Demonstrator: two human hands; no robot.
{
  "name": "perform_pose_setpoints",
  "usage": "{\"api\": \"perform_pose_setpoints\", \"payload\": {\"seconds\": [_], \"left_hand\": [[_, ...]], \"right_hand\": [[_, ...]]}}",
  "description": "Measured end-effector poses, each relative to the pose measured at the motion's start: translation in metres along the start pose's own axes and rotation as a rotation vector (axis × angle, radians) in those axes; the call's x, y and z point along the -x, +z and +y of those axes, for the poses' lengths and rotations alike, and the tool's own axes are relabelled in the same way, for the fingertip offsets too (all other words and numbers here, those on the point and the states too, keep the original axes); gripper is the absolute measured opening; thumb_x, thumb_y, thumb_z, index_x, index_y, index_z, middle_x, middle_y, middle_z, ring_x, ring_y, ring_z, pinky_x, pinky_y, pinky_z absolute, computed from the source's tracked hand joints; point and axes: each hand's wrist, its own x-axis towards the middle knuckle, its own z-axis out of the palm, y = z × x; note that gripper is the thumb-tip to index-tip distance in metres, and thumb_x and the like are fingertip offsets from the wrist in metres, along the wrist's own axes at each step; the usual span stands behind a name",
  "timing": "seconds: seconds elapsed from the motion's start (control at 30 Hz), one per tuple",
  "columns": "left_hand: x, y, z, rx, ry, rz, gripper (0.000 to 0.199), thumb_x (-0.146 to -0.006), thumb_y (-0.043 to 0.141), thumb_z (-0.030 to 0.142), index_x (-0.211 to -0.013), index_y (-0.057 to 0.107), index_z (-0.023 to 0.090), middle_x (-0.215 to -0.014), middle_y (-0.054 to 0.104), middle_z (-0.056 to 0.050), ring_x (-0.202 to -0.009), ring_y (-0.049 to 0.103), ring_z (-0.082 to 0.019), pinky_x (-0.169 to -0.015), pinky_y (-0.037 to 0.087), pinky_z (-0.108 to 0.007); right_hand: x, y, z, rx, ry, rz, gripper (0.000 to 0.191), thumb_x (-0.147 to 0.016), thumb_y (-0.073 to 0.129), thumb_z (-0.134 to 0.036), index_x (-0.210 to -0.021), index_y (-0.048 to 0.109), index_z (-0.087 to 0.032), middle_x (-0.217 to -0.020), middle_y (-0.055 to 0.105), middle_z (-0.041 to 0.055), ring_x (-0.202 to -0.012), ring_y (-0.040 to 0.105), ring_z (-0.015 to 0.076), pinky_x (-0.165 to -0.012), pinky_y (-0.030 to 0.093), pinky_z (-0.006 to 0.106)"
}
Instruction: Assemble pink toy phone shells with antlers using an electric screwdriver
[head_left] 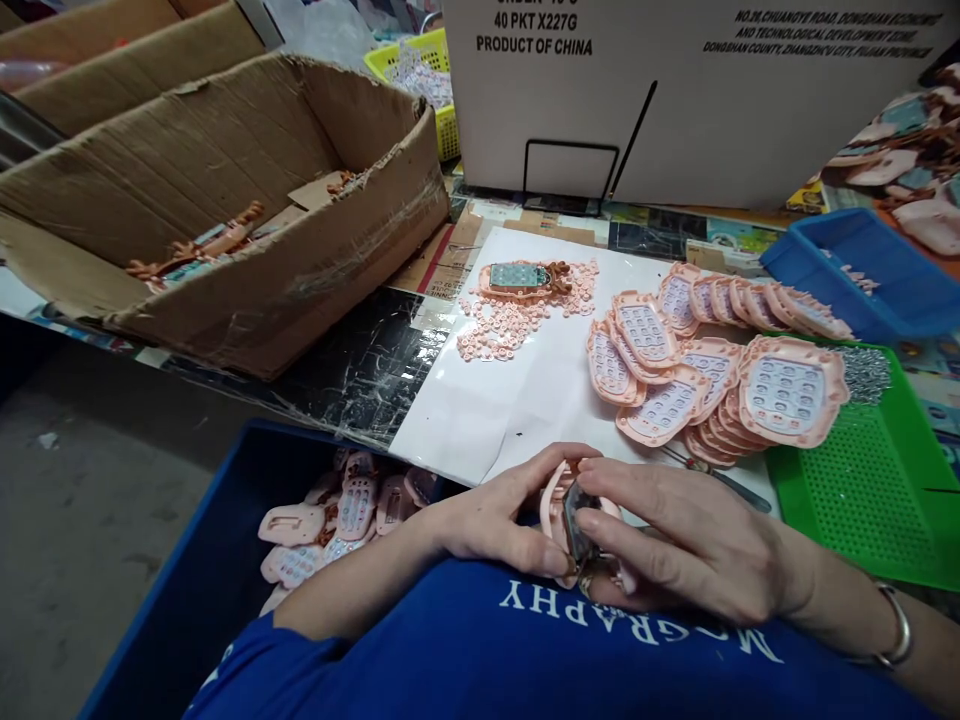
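Close to my body, both hands are at a pink plastic casing [553,505], held tilted at the near edge of the white sheet. My left hand [502,520] grips it from the left, thumb below and fingers above. My right hand [690,540] closes on it from the right, its fingertips on a dark grey part [579,515] inside. The fingers hide much of the casing. Beyond lie pink keypad shells [787,392], stacked and overlapping. A pink piece with a light-blue circuit board [521,276] rests among small pink buttons [499,330] on the white sheet [450,420].
A cardboard box [300,270] with brown and blue parts stands left. Below it, a dark blue bin [202,520] holds pink assembled pieces [356,508]. A green tray [847,500] with screws [864,374], a blue tray [855,290] and a screwdriver-like tool [731,487] are right.
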Motion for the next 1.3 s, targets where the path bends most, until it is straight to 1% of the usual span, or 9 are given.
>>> {"api": "perform_pose_setpoints", "payload": {"seconds": [0.17, 0.23, 0.33, 0.4, 0.47, 0.77, 0.93, 1.13, 1.3], "left_hand": [[0.002, 0.001, 0.002, -0.069, 0.018, 0.031, 0.095, -0.065, 0.081, 0.048, -0.146, 0.038, 0.021, -0.136, 0.056, -0.013, -0.127, 0.053, -0.034, -0.107, 0.042, -0.048], [0.001, 0.0, 0.001, -0.068, 0.012, 0.033, 0.091, -0.067, 0.08, 0.048, -0.144, 0.04, 0.02, -0.13, 0.059, -0.012, -0.122, 0.056, -0.033, -0.104, 0.044, -0.048], [-0.002, -0.004, -0.003, -0.013, 0.037, 0.066, 0.081, -0.071, 0.074, 0.052, -0.138, 0.045, 0.018, -0.116, 0.064, -0.011, -0.11, 0.061, -0.031, -0.096, 0.047, -0.046], [-0.004, -0.005, -0.005, 0.002, 0.072, 0.096, 0.078, -0.071, 0.072, 0.054, -0.136, 0.048, 0.017, -0.115, 0.064, -0.011, -0.109, 0.061, -0.033, -0.095, 0.046, -0.046], [-0.005, -0.006, -0.005, -0.012, 0.079, 0.091, 0.079, -0.07, 0.073, 0.053, -0.136, 0.049, 0.017, -0.117, 0.063, -0.011, -0.111, 0.059, -0.033, -0.096, 0.045, -0.046], [-0.003, -0.008, -0.005, 0.043, 0.007, 0.025, 0.081, -0.068, 0.076, 0.05, -0.136, 0.048, 0.018, -0.117, 0.065, -0.01, -0.111, 0.061, -0.032, -0.092, 0.045, -0.043], [-0.002, -0.011, -0.007, 0.094, -0.021, 0.076, 0.072, -0.072, 0.073, 0.05, -0.132, 0.051, 0.016, -0.12, 0.064, -0.011, -0.112, 0.061, -0.032, -0.095, 0.043, -0.043], [-0.009, -0.011, -0.011, 0.198, 0.013, 0.107, 0.077, -0.066, 0.078, 0.046, -0.135, 0.053, 0.021, -0.132, 0.063, -0.012, -0.126, 0.058, -0.038, -0.101, 0.045, -0.049], [-0.011, -0.011, -0.015, 0.286, 0.148, 0.289, 0.078, -0.062, 0.082, 0.044, -0.133, 0.057, 0.024, -0.143, 0.058, -0.013, -0.131, 0.056, -0.039, -0.109, 0.044, -0.053]], "right_hand": [[0.002, -0.001, -0.002, 0.004, 0.023, 0.004, 0.037, -0.091, 0.07, -0.033, -0.118, 0.065, -0.009, -0.114, 0.071, 0.0187, -0.115, 0.066, 0.028, -0.092, 0.062, 0.037], [-0.001, 0.001, 0.0, -0.06, 0.063, -0.038, 0.037, -0.093, 0.068, -0.032, -0.122, 0.062, -0.01, -0.118, 0.069, 0.0188, -0.113, 0.066, 0.0258, -0.089, 0.061, 0.034], [-0.003, 0.008, 0.007, -0.282, 0.197, -0.127, 0.059, -0.094, 0.067, -0.04, -0.141, 0.046, -0.011, -0.13, 0.061, 0.0208, -0.122, 0.06, 0.0255, -0.095, 0.057, 0.037], [-0.002, 0.015, 0.01, -0.405, 0.266, -0.147, 0.075, -0.093, 0.068, -0.046, -0.15, 0.034, -0.013, -0.135, 0.057, 0.0211, -0.125, 0.057, 0.0263, -0.101, 0.052, 0.041], [0.001, 0.019, 0.012, -0.449, 0.285, -0.131, 0.08, -0.092, 0.07, -0.043, -0.154, 0.027, -0.014, -0.133, 0.058, 0.0202, -0.124, 0.057, 0.0261, -0.102, 0.051, 0.042], [0.005, 0.016, 0.009, -0.392, 0.276, -0.079, 0.076, -0.088, 0.071, -0.035, -0.15, 0.033, -0.013, -0.121, 0.059, 0.0179, -0.107, 0.058, 0.0254, -0.09, 0.053, 0.04], [0.006, 0.014, 0.01, -0.337, 0.324, -0.022, 0.074, -0.084, 0.074, -0.033, -0.147, 0.042, -0.012, -0.105, 0.057, 0.0117, -0.093, 0.057, 0.0217, -0.079, 0.052, 0.036], [0.008, 0.014, 0.016, -0.376, 0.362, 0.013, 0.079, -0.087, 0.07, -0.029, -0.155, 0.033, -0.018, -0.121, 0.054, 0.0133, -0.108, 0.056, 0.0244, -0.09, 0.052, 0.039], [0.018, 0.012, 0.021, -0.389, 0.566, 0.197, 0.085, -0.087, 0.074, -0.042, -0.158, 0.029, -0.029, -0.128, 0.054, 0.0117, -0.114, 0.054, 0.029, -0.1, 0.048, 0.048]]}}
